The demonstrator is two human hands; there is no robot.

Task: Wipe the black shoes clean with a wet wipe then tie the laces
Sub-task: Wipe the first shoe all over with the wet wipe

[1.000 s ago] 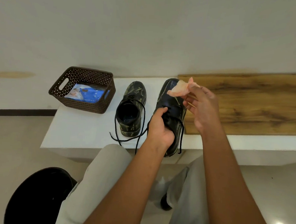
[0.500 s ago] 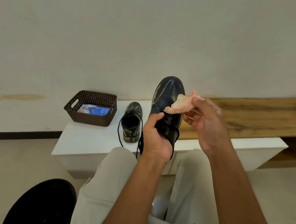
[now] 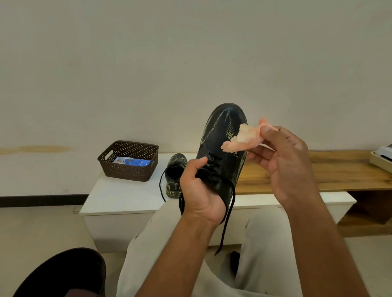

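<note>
My left hand point(image 3: 199, 192) grips a black shoe point(image 3: 223, 136) by its heel and collar, toe pointing up and away, lifted off the white table point(image 3: 123, 196). Its loose lace point(image 3: 226, 221) hangs down over my lap. My right hand point(image 3: 283, 160) pinches a crumpled pinkish wet wipe point(image 3: 244, 137) against the right side of the shoe's upper. The second black shoe point(image 3: 175, 177) stands on the table behind my left hand, laces untied, partly hidden.
A dark brown perforated basket point(image 3: 127, 164) holding a blue wipe pack point(image 3: 135, 162) sits on the table's left. A wooden bench top point(image 3: 340, 173) extends right, with a white device on a tray point(image 3: 391, 158) at its far end. A black bin point(image 3: 63, 275) stands at lower left.
My left hand has lifted the shoe off the table and raised it toe-up toward me. My right hand followed with the wipe, now at the shoe's upper. The view tilted upward.
</note>
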